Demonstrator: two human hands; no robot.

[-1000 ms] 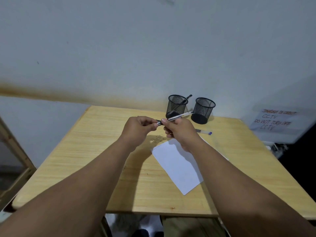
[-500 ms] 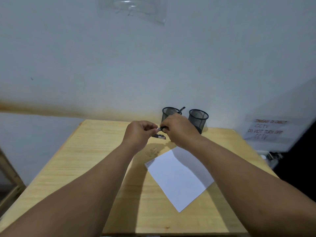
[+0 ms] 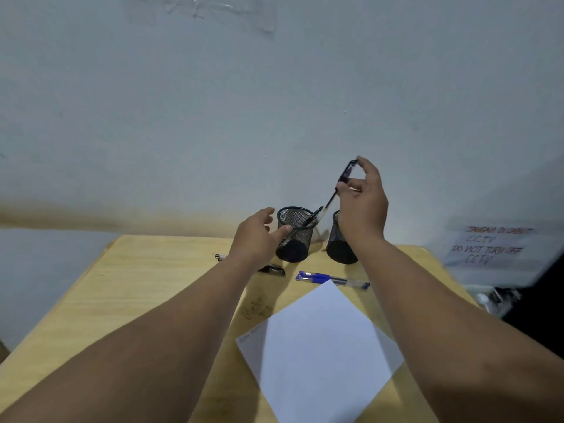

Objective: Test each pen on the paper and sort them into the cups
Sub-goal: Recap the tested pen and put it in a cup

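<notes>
Raised: right hand [image 3: 363, 203] pinches black pen [image 3: 331, 199] over left cup [image 3: 294, 233]; left hand [image 3: 256, 239] open.

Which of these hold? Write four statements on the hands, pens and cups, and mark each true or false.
1. The right hand holds a dark pen above the cups. True.
2. The left hand has its grip shut on a pen. False: it is open and empty, beside the left cup.
3. Blue pens lie on the table between the cups and the paper. True.
4. The left cup and the right cup lie tipped over. False: both stand upright.
</notes>
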